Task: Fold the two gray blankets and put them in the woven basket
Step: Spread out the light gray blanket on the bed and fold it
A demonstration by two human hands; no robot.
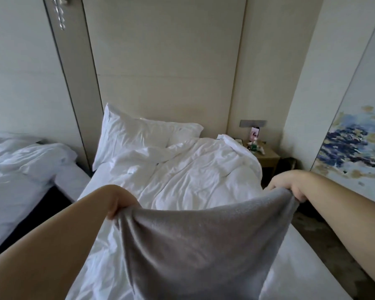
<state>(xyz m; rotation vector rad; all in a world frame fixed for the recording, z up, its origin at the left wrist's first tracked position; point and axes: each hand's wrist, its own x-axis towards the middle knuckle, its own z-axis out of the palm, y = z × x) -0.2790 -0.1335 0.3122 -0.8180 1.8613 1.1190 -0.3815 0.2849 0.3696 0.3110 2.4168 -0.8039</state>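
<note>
**A:** Hand pose?

**B:** Both arms are out in front and raised. The left hand (pixel 120 202) comes in from bottom left, knuckles up, with its fingers curled down over one top corner of the gray blanket (pixel 193 239). The right hand (pixel 289 187) comes in from the right edge, fingers also curled, bunching the opposite top corner.

**A:** Grip state?

**B:** Both are closed on cloth, a fistful each, no fingers spread. The fingertips are hidden behind the fabric.

**A:** Where's the blanket?

**B:** In the air, stretched between the two hands over the foot end of the bed (pixel 307 263). The top edge sags in a curve between the grips. The rest hangs down and runs out of frame at the bottom. I can't tell if the lower part touches the mattress.

**A:** Counts?

**B:** Two hands and one gray blanket in view. There are two beds: the near one has a rumpled white duvet (pixel 195 169), and a second bed (pixel 20 169) is to the left, apart from it, also in white bedding. One pillow (pixel 134 137) is clear at the near headboard; a second one beside it is possible, but I can't separate it. One nightstand (pixel 267 158) sits just right of the bed head, with small items on top too small to identify. One painting (pixel 355 148) hangs on the right wall.
</note>
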